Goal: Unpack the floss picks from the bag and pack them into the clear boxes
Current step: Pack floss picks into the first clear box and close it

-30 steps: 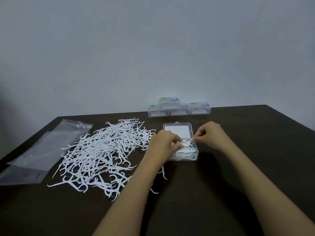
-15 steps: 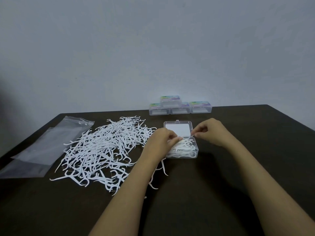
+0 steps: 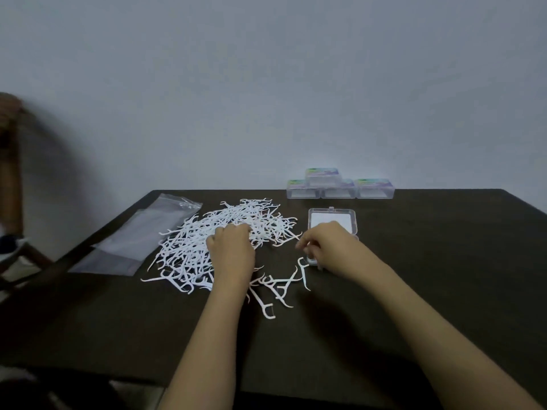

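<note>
White floss picks (image 3: 204, 235) beneath left hand (image 3: 231, 252); clear box (image 3: 333, 215) beneath right hand (image 3: 331, 247); grips unclear.

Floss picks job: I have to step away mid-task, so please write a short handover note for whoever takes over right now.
Left hand: on the pile of floss picks, fingers curled into it; grip unclear.
Right hand: curled over the open box, hiding its base; whether it holds anything is unclear.
Bag: flat, left of the pile.
Closed boxes: four at the back edge, one stacked on top; contents unclear.
Done: picks are out of the bag.
Left: pack the pile and the stray picks in front of it, then close the box.
</note>
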Demonstrator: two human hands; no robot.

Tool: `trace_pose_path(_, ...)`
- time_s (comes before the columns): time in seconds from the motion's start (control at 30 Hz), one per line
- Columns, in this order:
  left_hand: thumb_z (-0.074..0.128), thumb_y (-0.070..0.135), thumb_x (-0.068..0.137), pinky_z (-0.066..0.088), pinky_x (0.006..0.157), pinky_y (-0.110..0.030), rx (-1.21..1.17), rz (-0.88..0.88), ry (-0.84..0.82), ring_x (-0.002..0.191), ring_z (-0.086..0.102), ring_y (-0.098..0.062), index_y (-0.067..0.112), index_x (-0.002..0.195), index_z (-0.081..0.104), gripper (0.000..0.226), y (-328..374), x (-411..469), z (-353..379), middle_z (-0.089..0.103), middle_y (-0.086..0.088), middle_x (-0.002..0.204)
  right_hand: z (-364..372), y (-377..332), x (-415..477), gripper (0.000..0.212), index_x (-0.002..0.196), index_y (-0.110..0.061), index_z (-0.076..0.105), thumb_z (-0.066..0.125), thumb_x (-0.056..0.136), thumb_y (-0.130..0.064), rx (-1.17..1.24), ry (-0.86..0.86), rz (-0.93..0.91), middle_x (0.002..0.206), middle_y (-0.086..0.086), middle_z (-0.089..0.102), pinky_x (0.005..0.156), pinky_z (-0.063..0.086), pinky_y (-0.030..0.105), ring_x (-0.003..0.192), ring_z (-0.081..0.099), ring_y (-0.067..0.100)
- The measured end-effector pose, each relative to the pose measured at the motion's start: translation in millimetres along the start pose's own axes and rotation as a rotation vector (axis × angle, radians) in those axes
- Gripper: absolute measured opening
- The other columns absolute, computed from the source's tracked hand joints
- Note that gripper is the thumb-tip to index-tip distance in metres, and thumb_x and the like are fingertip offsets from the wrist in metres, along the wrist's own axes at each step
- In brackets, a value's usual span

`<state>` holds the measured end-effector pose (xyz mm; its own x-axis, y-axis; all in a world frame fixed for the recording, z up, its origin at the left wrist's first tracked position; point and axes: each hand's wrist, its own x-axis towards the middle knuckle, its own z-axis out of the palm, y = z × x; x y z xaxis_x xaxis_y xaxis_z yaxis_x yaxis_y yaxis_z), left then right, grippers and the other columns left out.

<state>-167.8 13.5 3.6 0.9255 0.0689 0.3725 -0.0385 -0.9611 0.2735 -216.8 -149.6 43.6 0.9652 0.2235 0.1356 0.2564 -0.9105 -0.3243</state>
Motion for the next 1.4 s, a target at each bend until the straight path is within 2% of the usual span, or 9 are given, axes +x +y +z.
trace_pose_path(0.13, 0.037, 0.02, 0.098, 0.026, 0.104, -0.04, 0.048, -0.091, -0.004, 0.118, 0.042, -0.027, 0.016, 0.114, 0.06, 0.028, -20, -23, -4, 0.056, -0.008, 0.121, 18, -11, 2, 0.027, 0.116, -0.01, 0.062, 0.048, 0.094, -0.012, -0.102, -0.055, 0.031, 0.116, 0.012, 0.062, 0.092, 0.042, 0.031, 0.11, 0.057, 0.027)
trace_pose_path(0.3, 0.031, 0.045, 0.098, 0.027, 0.101, -0.044, 0.047, -0.203, -0.032, 0.122, 0.037, -0.029, 0.017, 0.124, 0.053, 0.044, -23, -44, -13, 0.045, -0.011, 0.129, 36, -27, -9, 0.056, 0.069, -0.008, 0.05, 0.044, 0.087, -0.06, -0.211, -0.085, 0.084, 0.098, 0.013, 0.064, 0.068, 0.038, 0.029, 0.094, 0.06, 0.027)
trace_pose_path(0.37, 0.031, 0.055, 0.094, 0.03, 0.1, -0.045, 0.03, -0.227, -0.109, 0.124, 0.035, -0.033, 0.015, 0.128, 0.045, 0.055, -22, -50, -14, 0.039, -0.015, 0.132, 40, -30, -12, 0.061, 0.076, -0.007, 0.058, 0.05, 0.079, -0.067, -0.22, -0.09, 0.07, 0.097, 0.012, 0.062, 0.068, 0.039, 0.029, 0.095, 0.06, 0.026)
trace_pose_path(0.5, 0.05, 0.055, 0.086, 0.036, 0.098, -0.041, -0.057, -0.215, -0.274, 0.124, 0.034, -0.034, 0.015, 0.127, 0.044, 0.057, -18, -52, -9, 0.034, -0.017, 0.134, 43, -29, -13, 0.05, 0.103, -0.005, 0.06, 0.059, 0.082, -0.051, -0.2, -0.082, 0.032, 0.111, 0.015, 0.055, 0.083, 0.042, 0.032, 0.107, 0.053, 0.029)
trace_pose_path(0.73, 0.056, 0.033, 0.091, 0.039, 0.094, -0.038, -0.09, -0.142, -0.329, 0.118, 0.038, -0.035, 0.011, 0.114, 0.051, 0.033, -1, -36, -5, 0.034, -0.016, 0.129, 45, -21, -2, 0.019, 0.098, -0.005, 0.065, 0.051, 0.086, -0.009, -0.114, -0.01, 0.04, 0.104, 0.014, 0.064, 0.084, 0.047, 0.035, 0.1, 0.058, 0.031)
trace_pose_path(0.9, 0.048, 0.001, 0.089, 0.043, 0.079, -0.032, -0.169, -0.101, -0.291, 0.095, 0.053, -0.03, 0.01, 0.106, 0.053, 0.019, 7, -21, 0, 0.033, -0.016, 0.122, 49, -14, 3, 0.02, 0.095, -0.003, 0.066, 0.052, 0.082, -0.003, -0.029, 0.023, 0.114, 0.102, 0.014, 0.065, 0.083, 0.049, 0.035, 0.099, 0.059, 0.032)
trace_pose_path(1.03, 0.034, -0.015, 0.083, 0.031, 0.074, -0.028, -0.175, -0.07, -0.24, 0.112, 0.036, -0.031, 0.009, 0.103, 0.053, 0.037, 15, -17, -2, 0.03, -0.016, 0.122, 50, -7, 4, 0.021, 0.093, -0.002, 0.068, 0.052, 0.08, 0.0, 0.075, 0.035, 0.224, 0.099, 0.015, 0.066, 0.082, 0.051, 0.034, 0.095, 0.062, 0.03)
trace_pose_path(1.27, 0.032, -0.019, 0.075, 0.036, 0.065, -0.031, -0.241, 0.005, -0.192, 0.088, 0.048, -0.03, 0.008, 0.104, 0.05, 0.043, 18, -10, 0, 0.031, -0.015, 0.119, 44, -5, 5, 0.016, 0.085, -0.003, 0.071, 0.057, 0.077, -0.001, 0.208, -0.015, 0.25, 0.095, 0.012, 0.069, 0.081, 0.051, 0.03, 0.092, 0.063, 0.023)
trace_pose_path(1.4, 0.037, -0.017, 0.077, 0.037, 0.061, -0.03, -0.317, 0.059, -0.144, 0.075, 0.044, -0.022, 0.011, 0.105, 0.049, 0.042, 14, -3, 1, 0.027, -0.005, 0.103, 38, -7, -1, 0.023, 0.074, -0.019, 0.058, 0.072, 0.07, -0.002, 0.384, -0.094, 0.251, 0.076, -0.005, 0.056, 0.058, 0.043, 0.02, 0.064, 0.052, 0.008)
